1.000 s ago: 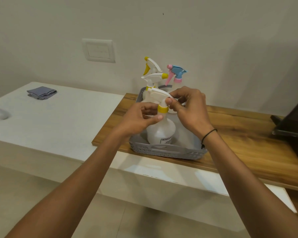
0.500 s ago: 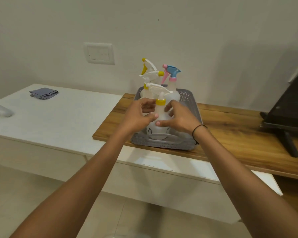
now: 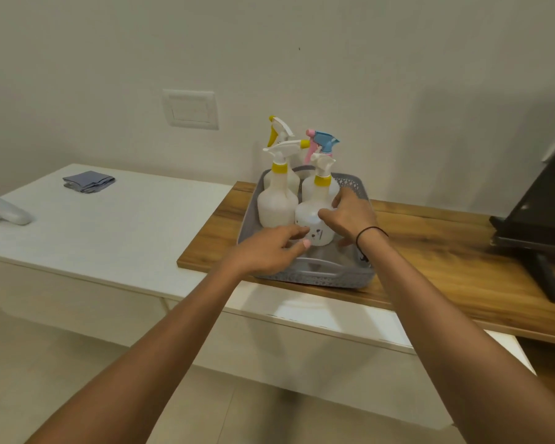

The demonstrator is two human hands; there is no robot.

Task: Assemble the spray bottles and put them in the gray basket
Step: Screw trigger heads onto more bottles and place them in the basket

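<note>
A white counter [image 3: 116, 232] with a matte top is seen on the left, and a wooden slab [image 3: 430, 238] with a glossy grain is laid over its right end. On the slab a gray basket [image 3: 314, 277] of perforated plastic is set, with a slotted handle in its near wall. Four spray bottles are stood upright inside it. The front bottle [image 3: 314, 213], translucent white with a yellow collar and a white trigger head, is placed at the near right, beside a like bottle [image 3: 277, 203] at the near left; a third, yellow-triggered, and a blue-and-pink-headed one [image 3: 322, 144] are ranged behind.

The front bottle is touched on its rounded shoulder by the right hand [image 3: 353, 216], whose fingers are loosely spread rather than wrapped. The left hand [image 3: 266, 251] is held low at the bottle's base, fingers half curled; whether anything is pinched cannot be told, for blur.

The bottles are judged empty, hence light, thin-walled and easily tipped; the smooth plastic is likely slippery. A hold is best taken at the neck under the collar, or round the belly.

A folded gray cloth [image 3: 88, 181] is left far back on the counter.
</note>
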